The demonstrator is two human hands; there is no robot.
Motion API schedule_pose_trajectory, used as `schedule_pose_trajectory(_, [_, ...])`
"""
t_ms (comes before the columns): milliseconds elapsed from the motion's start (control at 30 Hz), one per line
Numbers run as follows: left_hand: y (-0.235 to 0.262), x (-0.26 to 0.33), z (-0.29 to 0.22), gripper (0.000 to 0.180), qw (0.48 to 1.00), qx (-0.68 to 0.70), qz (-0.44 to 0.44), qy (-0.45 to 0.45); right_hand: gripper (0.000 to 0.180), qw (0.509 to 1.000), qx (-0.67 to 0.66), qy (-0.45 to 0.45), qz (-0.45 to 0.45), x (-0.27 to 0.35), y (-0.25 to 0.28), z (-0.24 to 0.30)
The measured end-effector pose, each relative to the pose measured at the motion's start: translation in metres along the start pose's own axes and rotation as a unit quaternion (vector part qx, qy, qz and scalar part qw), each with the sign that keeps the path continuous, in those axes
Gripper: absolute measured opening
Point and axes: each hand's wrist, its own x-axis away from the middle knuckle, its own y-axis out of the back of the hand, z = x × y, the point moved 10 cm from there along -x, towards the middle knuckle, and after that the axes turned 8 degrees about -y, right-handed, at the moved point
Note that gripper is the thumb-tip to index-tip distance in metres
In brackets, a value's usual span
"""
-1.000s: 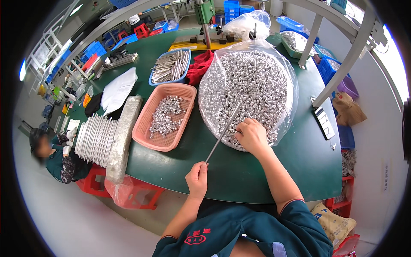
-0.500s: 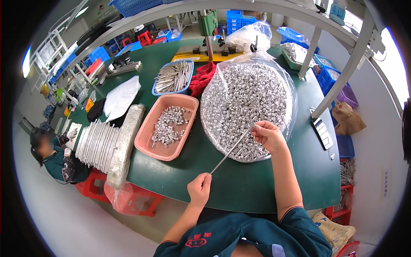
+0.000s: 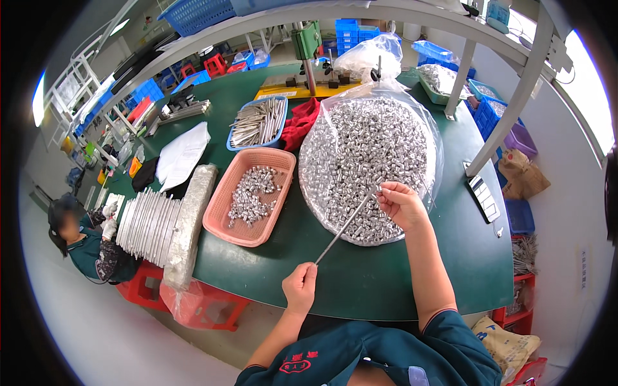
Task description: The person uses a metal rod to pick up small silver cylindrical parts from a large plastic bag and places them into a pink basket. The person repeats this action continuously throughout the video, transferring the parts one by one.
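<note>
While the left hand (image 3: 300, 285) pinches a thin metal rod's (image 3: 343, 226) lower end, the right hand (image 3: 400, 204) grips its tip.
Small silver sleeves (image 3: 367, 161) fill the clear bag beneath.

Bright, even light — sharp centre, fisheye-bent, dark-vignetted edges.

Green table (image 3: 386, 283), blue crates (image 3: 351, 29), pale floor (image 3: 84, 334)

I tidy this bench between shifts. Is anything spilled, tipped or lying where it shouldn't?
Nothing stands out. The small metal sleeves stay heaped on their clear plastic bag, and the rest sit inside the pink tray. The left hand and right hand hold a thin rod over the green table.
</note>
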Motion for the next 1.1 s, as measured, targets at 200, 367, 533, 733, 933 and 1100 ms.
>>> schedule_pose_trajectory(200, [-0.003,-0.007,-0.001,0.017,0.995,0.076,0.021,0.062,0.013,0.966,0.254,0.043,-0.017,0.011,-0.021,0.009])
schedule_pose_trajectory(367, [-0.042,-0.051,-0.033,0.018,0.963,0.213,0.072,0.147,0.011,0.908,0.413,0.069,0.031,0.037,-0.071,0.003])
schedule_pose_trajectory(533, [-0.084,-0.075,-0.041,0.023,0.916,0.309,0.126,0.221,0.02,0.818,0.542,0.19,0.037,0.075,-0.123,0.01])
schedule_pose_trajectory(733, [-0.095,-0.064,-0.044,0.024,0.856,0.4,0.148,0.292,0.02,0.781,0.564,0.263,0.058,0.086,-0.14,0.01])
schedule_pose_trajectory(933, [-0.087,-0.066,-0.04,0.026,0.849,0.429,0.123,0.283,0.02,0.789,0.551,0.27,0.037,0.088,-0.127,0.022])
schedule_pose_trajectory(1100, [-0.099,-0.068,-0.045,0.025,0.874,0.38,0.14,0.268,0.015,0.752,0.599,0.275,-0.006,0.102,-0.111,0.038])
